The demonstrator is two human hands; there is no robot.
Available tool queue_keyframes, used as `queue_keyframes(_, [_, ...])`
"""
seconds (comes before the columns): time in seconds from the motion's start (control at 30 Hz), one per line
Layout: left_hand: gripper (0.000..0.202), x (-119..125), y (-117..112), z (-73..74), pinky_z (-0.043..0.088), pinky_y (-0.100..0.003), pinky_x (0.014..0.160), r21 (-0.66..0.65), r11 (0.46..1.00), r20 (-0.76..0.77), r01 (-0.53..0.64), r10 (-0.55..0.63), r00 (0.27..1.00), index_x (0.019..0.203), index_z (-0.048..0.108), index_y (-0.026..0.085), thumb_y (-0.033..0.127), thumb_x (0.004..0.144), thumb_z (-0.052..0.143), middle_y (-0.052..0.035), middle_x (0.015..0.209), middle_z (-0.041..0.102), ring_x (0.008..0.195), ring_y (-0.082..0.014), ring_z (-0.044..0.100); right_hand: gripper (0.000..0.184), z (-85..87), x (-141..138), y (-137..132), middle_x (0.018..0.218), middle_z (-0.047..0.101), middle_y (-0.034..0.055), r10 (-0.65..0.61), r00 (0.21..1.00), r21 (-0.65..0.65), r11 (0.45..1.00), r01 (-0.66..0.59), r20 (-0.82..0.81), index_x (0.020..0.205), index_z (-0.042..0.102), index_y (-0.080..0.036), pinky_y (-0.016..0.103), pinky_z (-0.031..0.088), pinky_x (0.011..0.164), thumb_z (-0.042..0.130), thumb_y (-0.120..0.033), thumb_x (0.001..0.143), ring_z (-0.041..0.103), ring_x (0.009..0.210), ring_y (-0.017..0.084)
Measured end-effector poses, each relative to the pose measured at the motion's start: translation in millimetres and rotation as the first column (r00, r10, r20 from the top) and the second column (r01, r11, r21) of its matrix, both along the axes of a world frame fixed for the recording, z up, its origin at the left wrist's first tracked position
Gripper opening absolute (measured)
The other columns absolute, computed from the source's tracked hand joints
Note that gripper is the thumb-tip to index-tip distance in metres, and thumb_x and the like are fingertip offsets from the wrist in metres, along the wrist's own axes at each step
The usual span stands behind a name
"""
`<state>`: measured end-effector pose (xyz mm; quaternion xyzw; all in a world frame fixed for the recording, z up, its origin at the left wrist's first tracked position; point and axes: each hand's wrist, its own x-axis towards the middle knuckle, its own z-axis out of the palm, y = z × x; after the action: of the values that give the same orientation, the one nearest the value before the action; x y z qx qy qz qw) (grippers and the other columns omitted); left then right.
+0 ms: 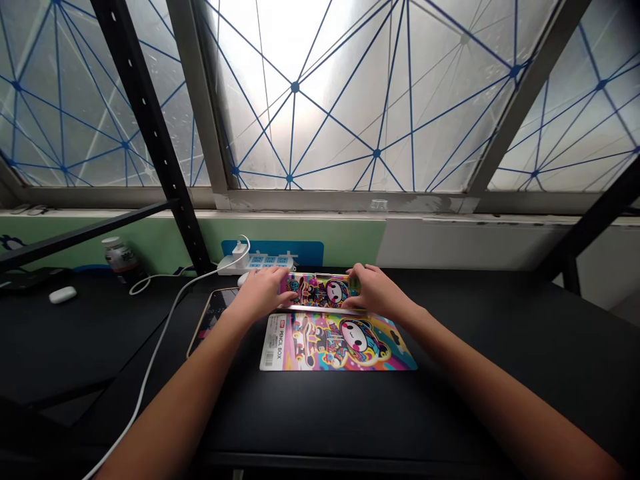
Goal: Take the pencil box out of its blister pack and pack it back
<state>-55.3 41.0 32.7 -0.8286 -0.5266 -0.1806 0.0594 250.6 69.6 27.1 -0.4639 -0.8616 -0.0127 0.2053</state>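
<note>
A colourful cartoon-printed pencil box (pixel 321 291) lies on the black desk (pixel 450 387) near its far edge. My left hand (pixel 263 288) grips its left end and my right hand (pixel 376 289) grips its right end, fingers curled over the top. Just in front of the box lies a flat printed sheet (pixel 336 341) with the same cartoon and the words "PENCIL BOX".
A phone (pixel 209 319) lies left of the sheet under my left forearm. A white power strip (pixel 253 263) with a white cable (pixel 160 347) sits at the wall. A small bottle (pixel 119 257) and a white earbud case (pixel 63 294) stand far left. Black shelf posts (pixel 150 133) frame the window.
</note>
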Motion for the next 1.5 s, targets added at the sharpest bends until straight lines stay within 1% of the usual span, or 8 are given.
queue_keyframes(0.3, [0.030, 1, -40, 23.4, 0.044, -0.042, 0.098, 0.177, 0.982, 0.082, 0.060, -0.076, 0.994, 0.113, 0.059, 0.023, 0.028, 0.086, 0.071, -0.0064, 0.117, 0.065, 0.110, -0.0268, 0.060, 0.027, 18.1, 4, -59, 0.108, 0.067, 0.0112, 0.126, 0.990, 0.335, 0.937, -0.098, -0.063, 0.116, 0.058, -0.021, 0.044, 0.048, 0.089, 0.064, -0.027, 0.091, 0.062, 0.100, 0.029])
queue_keyframes(0.47, [0.024, 8, -95, 2.1, 0.046, -0.046, 0.097, 0.272, 0.955, 0.133, 0.119, -0.160, 0.978, 0.110, 0.058, 0.023, 0.022, 0.087, 0.064, -0.0098, 0.119, 0.063, 0.112, -0.0304, 0.058, 0.024, -5.2, 22, -111, 0.105, 0.067, 0.0102, 0.187, 0.982, 0.472, 0.868, -0.153, -0.025, 0.118, 0.058, -0.024, 0.042, 0.051, 0.084, 0.056, -0.019, 0.094, 0.062, 0.096, 0.027])
queue_keyframes(0.63, [0.041, 17, -135, -41.5, 0.044, -0.048, 0.104, 0.048, 0.997, 0.252, 0.061, -0.072, 0.965, 0.121, 0.054, 0.027, 0.014, 0.083, 0.060, -0.0092, 0.142, 0.054, 0.128, -0.0314, 0.052, 0.019, -32.9, 22, -145, 0.099, 0.068, 0.0080, 0.226, 0.974, 0.378, 0.901, -0.213, 0.011, 0.102, 0.059, -0.026, 0.040, 0.055, 0.078, 0.050, -0.013, 0.092, 0.066, 0.085, 0.024])
queue_keyframes(0.77, [0.064, 15, -149, -57.0, 0.034, -0.052, 0.115, -0.200, 0.980, 0.331, 0.018, 0.051, 0.942, 0.148, 0.032, 0.033, 0.037, 0.090, 0.060, -0.0071, 0.152, 0.046, 0.139, -0.0308, 0.045, 0.018, -35.1, 18, -154, 0.115, 0.067, 0.0135, 0.215, 0.977, 0.275, 0.940, -0.202, -0.015, 0.105, 0.057, -0.024, 0.044, 0.057, 0.082, 0.053, -0.015, 0.090, 0.068, 0.098, 0.028])
queue_keyframes(0.97, [0.062, 10, -149, -55.5, 0.031, -0.055, 0.116, -0.313, 0.950, 0.362, -0.002, 0.121, 0.924, 0.148, 0.030, 0.034, 0.052, 0.094, 0.054, -0.0081, 0.154, 0.044, 0.141, -0.0327, 0.041, 0.056, -37.8, 27, -158, 0.144, 0.053, 0.0160, 0.090, 0.990, 0.033, 0.996, -0.087, -0.104, 0.128, 0.052, -0.026, 0.052, 0.051, 0.101, 0.076, -0.045, 0.081, 0.054, 0.129, 0.035])
queue_keyframes(1.2, [0.069, 10, -142, -50.7, 0.040, -0.046, 0.109, -0.341, 0.940, 0.424, -0.002, 0.156, 0.892, 0.145, 0.034, 0.030, 0.044, 0.086, 0.068, -0.0117, 0.143, 0.052, 0.133, -0.0308, 0.048, 0.061, -39.3, 45, -148, 0.148, 0.050, 0.0123, -0.025, 0.964, -0.240, 0.970, -0.040, -0.265, 0.133, 0.053, -0.028, 0.049, 0.045, 0.110, 0.075, -0.050, 0.081, 0.049, 0.135, 0.033])
queue_keyframes(1.37, [0.089, 11, -140, -51.1, 0.038, -0.047, 0.108, -0.329, 0.944, 0.435, 0.007, 0.145, 0.889, 0.156, 0.017, 0.034, 0.046, 0.085, 0.070, -0.0125, 0.141, 0.052, 0.131, -0.0322, 0.049, 0.061, -20.0, 49, -135, 0.135, 0.063, 0.0087, -0.026, 0.956, -0.317, 0.946, -0.071, -0.291, 0.122, 0.064, -0.026, 0.043, 0.048, 0.103, 0.080, -0.055, 0.071, 0.059, 0.122, 0.033])
queue_keyframes(1.5, [0.099, 13, -144, -47.5, 0.038, -0.047, 0.107, -0.359, 0.933, 0.459, 0.005, 0.172, 0.872, 0.158, 0.009, 0.035, 0.049, 0.083, 0.071, -0.0125, 0.138, 0.053, 0.130, -0.0330, 0.050, 0.041, -9.1, 50, -113, 0.088, 0.075, 0.0039, -0.153, 0.923, -0.363, 0.932, 0.015, -0.354, 0.097, 0.073, -0.022, 0.033, 0.053, 0.071, 0.058, -0.059, 0.087, 0.070, 0.078, 0.025])
